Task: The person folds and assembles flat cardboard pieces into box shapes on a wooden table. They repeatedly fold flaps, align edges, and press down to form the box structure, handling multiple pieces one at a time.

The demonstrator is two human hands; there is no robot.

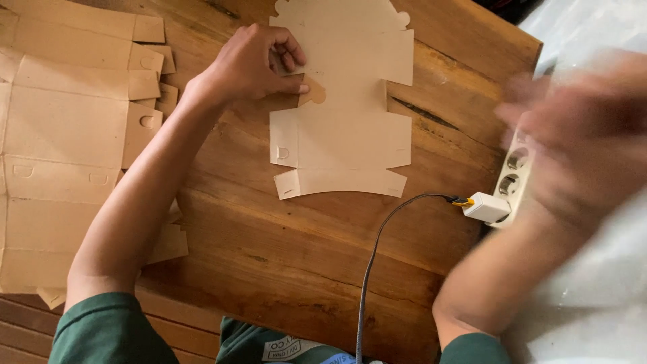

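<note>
A flat tan cardboard box blank [350,108] lies on the wooden table [290,249]. My left hand [256,64] pinches a side flap on the blank's left edge between thumb and fingers. My right hand [579,128] is off to the right above the table's edge, heavily blurred, fingers spread, holding nothing that I can make out. It is nearest to the white power strip.
A stack of unfolded tan box blanks [60,148] covers the table's left side. A white power strip [515,172] sits at the right edge with a white charger [485,207] plugged in; its grey cable [371,269] runs toward me. White fabric [593,296] lies at right.
</note>
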